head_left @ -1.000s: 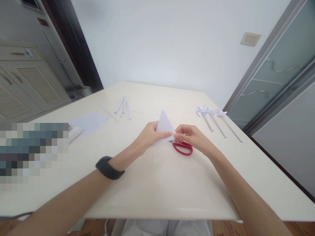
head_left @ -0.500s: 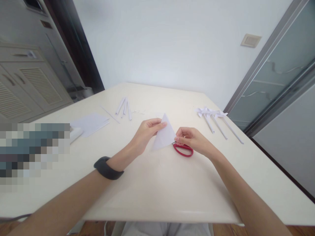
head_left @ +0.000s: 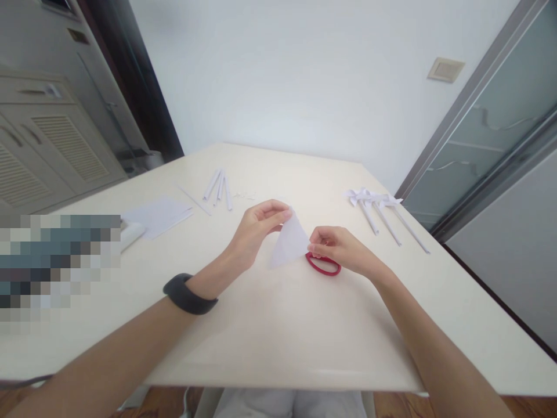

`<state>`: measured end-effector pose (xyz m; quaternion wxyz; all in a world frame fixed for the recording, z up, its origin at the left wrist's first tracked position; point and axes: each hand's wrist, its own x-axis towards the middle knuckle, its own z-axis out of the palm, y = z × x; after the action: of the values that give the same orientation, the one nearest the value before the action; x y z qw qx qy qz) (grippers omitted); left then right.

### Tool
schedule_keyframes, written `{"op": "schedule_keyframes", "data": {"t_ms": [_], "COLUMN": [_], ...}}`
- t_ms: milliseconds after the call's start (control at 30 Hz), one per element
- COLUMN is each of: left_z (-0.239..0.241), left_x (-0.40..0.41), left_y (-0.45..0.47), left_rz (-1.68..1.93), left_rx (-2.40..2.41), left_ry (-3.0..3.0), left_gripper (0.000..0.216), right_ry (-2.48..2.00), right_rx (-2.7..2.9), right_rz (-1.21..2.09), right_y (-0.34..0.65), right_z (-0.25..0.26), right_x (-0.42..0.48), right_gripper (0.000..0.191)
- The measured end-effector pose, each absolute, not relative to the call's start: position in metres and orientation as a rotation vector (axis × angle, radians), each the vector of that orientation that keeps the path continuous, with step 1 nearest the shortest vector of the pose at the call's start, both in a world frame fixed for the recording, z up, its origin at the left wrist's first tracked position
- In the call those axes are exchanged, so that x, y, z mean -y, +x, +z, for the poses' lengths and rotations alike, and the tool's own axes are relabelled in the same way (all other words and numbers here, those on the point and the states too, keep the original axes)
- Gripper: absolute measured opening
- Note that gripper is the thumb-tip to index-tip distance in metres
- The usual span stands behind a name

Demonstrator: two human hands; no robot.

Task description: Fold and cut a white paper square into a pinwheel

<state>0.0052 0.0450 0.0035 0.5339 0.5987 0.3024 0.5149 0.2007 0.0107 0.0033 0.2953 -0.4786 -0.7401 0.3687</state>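
A triangular piece of white paper [head_left: 290, 244], apparently folded, is held above the table between my two hands. My left hand [head_left: 259, 229], below a black wristband, pinches its top corner between thumb and fingers. At the paper's right corner, my right hand [head_left: 337, 245] is closed in a pinch. Red-handled scissors [head_left: 324, 270] are just under my right hand; one handle loop shows, while the blades and the rest are hidden by the hand and paper.
Several rolled paper sticks [head_left: 219, 188] lie at the back left, beside small white scraps [head_left: 246, 196]. Further left are a thin stick [head_left: 194, 201] and white paper sheets [head_left: 156, 217]. Paper pinwheels on sticks [head_left: 378, 212] lie at the back right of the table [head_left: 261, 337].
My left hand has slid up the paper's edge to its top corner, and the paper's tip sits slightly lower. My right hand stays at the right corner. The view has shifted a little.
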Motion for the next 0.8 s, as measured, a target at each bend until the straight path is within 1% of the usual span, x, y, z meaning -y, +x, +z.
{"op": "schedule_keyframes", "data": {"t_ms": [200,300,400,467,533,567,733,800], "left_z": [0.006,0.007,0.008,0.008,0.008,0.008,0.007,0.008], "left_x": [-0.044,-0.044,-0.043,-0.042,-0.042,-0.042,-0.043,-0.042], "left_y": [0.005,0.004,0.004,0.003,0.004,0.003,0.002,0.0], "left_rz": [1.273,1.292,1.3,1.295,1.281,1.276,1.292,1.292], "left_rx": [-0.722,-0.773,-0.806,-0.827,-0.852,-0.863,-0.959,-0.989], "left_ry": [1.425,1.48,1.542,1.572,1.595,1.608,1.703,1.729], "left_gripper": [0.012,0.012,0.012,0.013,0.014,0.015,0.014,0.013], "right_ry": [-1.265,-1.273,-1.422,-1.582,-1.666,-1.681,-1.738,-1.739], "right_rx": [1.973,2.042,2.182,2.239,2.239,2.228,2.151,2.064], "right_rz": [1.01,1.009,0.803,0.63,0.56,0.548,0.547,0.696], "right_y": [0.2,0.205,0.213,0.217,0.218,0.217,0.212,0.213], "right_z": [0.004,0.003,-0.003,-0.01,-0.017,-0.019,-0.02,-0.013], "right_x": [-0.011,-0.013,-0.015,-0.017,-0.018,-0.018,-0.02,-0.021], "right_gripper": [0.013,0.009,0.02,0.017,0.011,0.01,0.01,0.011]}}
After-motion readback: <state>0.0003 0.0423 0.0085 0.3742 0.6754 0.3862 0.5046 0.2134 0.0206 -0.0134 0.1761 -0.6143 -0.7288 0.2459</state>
